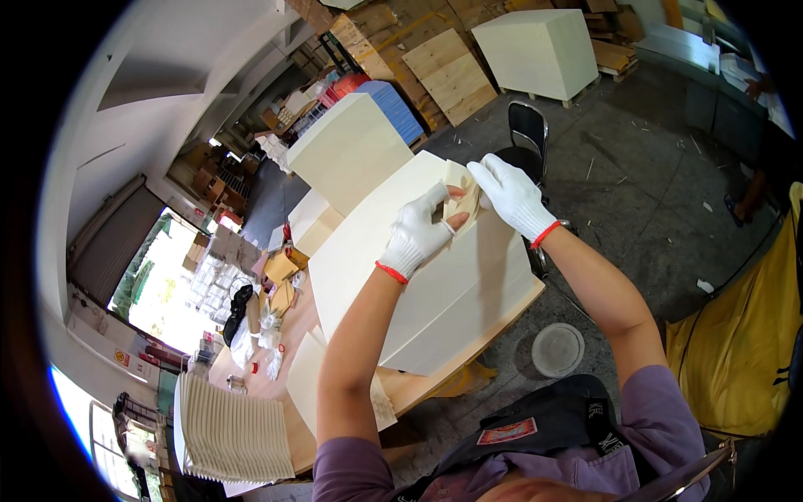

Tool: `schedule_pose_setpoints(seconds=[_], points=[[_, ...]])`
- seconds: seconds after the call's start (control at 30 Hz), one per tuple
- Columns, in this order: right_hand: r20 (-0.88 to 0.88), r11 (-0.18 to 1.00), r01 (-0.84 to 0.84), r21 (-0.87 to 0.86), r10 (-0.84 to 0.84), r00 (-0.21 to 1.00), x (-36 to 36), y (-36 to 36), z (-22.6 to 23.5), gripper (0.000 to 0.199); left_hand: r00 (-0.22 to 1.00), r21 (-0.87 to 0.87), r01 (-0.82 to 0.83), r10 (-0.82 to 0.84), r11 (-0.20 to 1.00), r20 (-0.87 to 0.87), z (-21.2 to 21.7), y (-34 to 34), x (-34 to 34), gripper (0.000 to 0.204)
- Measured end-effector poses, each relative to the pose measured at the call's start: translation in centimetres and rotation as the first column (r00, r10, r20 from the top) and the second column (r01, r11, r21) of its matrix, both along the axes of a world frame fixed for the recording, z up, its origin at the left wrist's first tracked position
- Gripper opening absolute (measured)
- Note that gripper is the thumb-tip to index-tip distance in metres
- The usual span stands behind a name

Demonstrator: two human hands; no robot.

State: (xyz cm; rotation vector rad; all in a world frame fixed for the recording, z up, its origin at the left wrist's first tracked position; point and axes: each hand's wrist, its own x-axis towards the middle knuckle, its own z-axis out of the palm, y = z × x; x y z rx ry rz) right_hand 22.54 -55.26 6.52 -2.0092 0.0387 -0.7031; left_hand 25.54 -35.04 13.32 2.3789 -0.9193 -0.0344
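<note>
My left hand (pixel 418 229), in a white knit glove with bare thumb and forefinger tips, curls at the left side of a small bundle of cream card pieces (pixel 456 176). Its fingertips press on the bundle. My right hand (pixel 512 197), gloved in white with a red cuff, bends its fingers over the bundle's right side; those fingertips are partly hidden. Beneath both hands is a large, tall stack of cream sheets (pixel 368 251) on a wooden table (pixel 294 427). What is printed or shaped on the pieces is too small to make out.
Another tall cream stack (pixel 355 146) stands behind. Fanned cream pieces (pixel 230 428) lie at the table's near left, with clutter (pixel 272 322) beyond. A black chair (pixel 529 134) and a round pale lid (pixel 558 350) are on the right, near yellow cloth (pixel 736 351). A person stands far right.
</note>
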Motion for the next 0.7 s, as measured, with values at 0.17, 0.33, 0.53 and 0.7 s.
schedule_pose_setpoints(seconds=[0.17, 0.33, 0.53, 0.7], points=[[-0.011, 1.0, -0.018, 0.019, 0.018, 1.0, -0.4, 0.0, 0.4, 0.055, 1.0, -0.016, 0.009, -0.009, 1.0, -0.011, -0.4, 0.2, 0.3, 0.04], [0.019, 0.999, -0.02, 0.029, 0.019, 1.0, -0.3, -0.1, 0.1, 0.055, 0.997, -0.072, 0.068, -0.066, 0.995, 0.036, -1.0, 0.1, 0.6, 0.037], [-0.016, 0.997, -0.044, 0.063, 0.045, 0.999, -0.4, -0.1, 0.2, 0.056, 0.992, -0.096, 0.099, -0.091, 0.99, 0.083, -1.2, 0.1, 0.7, 0.037], [-0.01, 0.994, -0.06, 0.096, 0.061, 0.998, -0.4, 0.0, 0.2, 0.057, 0.995, -0.107, 0.089, -0.083, 0.99, 0.056, -1.2, 0.0, 0.7, 0.039]])
